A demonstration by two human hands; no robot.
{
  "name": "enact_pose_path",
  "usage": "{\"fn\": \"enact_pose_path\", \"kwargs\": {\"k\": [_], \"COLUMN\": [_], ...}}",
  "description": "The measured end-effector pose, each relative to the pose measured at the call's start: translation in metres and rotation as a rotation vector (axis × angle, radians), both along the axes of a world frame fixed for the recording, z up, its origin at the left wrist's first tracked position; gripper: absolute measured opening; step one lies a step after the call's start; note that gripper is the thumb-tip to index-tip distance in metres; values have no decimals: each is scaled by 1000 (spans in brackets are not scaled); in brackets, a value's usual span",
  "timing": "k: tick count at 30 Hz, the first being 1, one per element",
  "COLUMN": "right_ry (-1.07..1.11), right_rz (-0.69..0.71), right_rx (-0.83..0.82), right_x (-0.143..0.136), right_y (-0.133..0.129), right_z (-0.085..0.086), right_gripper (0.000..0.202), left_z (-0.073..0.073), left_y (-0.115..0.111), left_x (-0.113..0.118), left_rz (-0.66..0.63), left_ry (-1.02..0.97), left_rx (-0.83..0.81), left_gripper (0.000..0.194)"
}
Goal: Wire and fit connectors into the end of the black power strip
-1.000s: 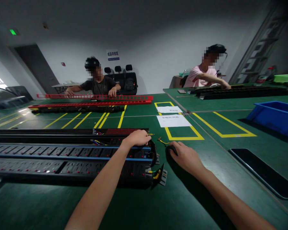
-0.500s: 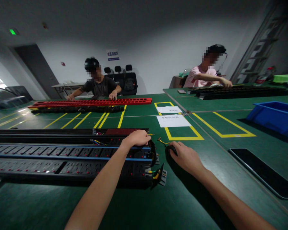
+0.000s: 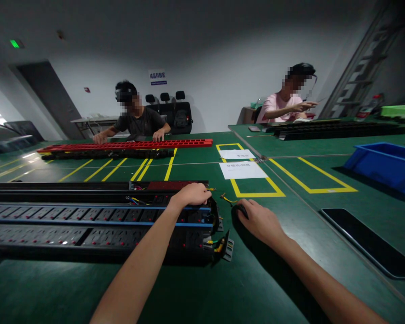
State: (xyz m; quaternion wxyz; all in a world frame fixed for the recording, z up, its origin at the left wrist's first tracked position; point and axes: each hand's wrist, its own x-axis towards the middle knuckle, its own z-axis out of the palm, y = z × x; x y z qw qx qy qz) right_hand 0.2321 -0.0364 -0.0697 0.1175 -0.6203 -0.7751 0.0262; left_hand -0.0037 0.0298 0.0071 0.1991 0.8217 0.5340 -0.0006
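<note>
Black piece [image 3: 242, 210]: clasping with curled right hand [image 3: 261, 219], half-curling left hand [image 3: 192, 194] over socket strips [image 3: 121, 214], hold unclear; seemingly wiring; next, mind yellow wire [image 3: 228, 200].

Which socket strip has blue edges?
The socket strip directly behind the frontmost strip: blue lines both its long edges, whereas the frontmost strip's near edge is black.

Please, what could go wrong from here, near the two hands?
The right hand grips a small, dark, rounded piece; moving it might snag the thin, curved yellow wire beside it. At the end of the nearest long black socket strip, the tilted black-and-grey end plate sticks out; a bump could strain the thin green-and-yellow wires beside it.
</note>
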Motion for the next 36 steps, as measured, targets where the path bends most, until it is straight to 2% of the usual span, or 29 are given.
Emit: {"fn": "enact_pose_path", "kwargs": {"k": [25, 32, 36], "right_ry": [21, -35, -23], "right_rz": [-24, -60, -79], "right_rx": [-37, -55, -6], "right_x": [-1, -3, -4], "right_y": [1, -3, -5], "right_z": [5, 12, 16], "right_gripper": [24, 28, 30], "left_z": [2, 1, -2], "left_y": [1, 3, 4], "left_x": [1, 1, 0], "left_rz": [9, 16, -5], "left_ry": [-1, 28, 6], "left_rx": [-15, -26, -13], "left_gripper": [41, 40, 40]}}
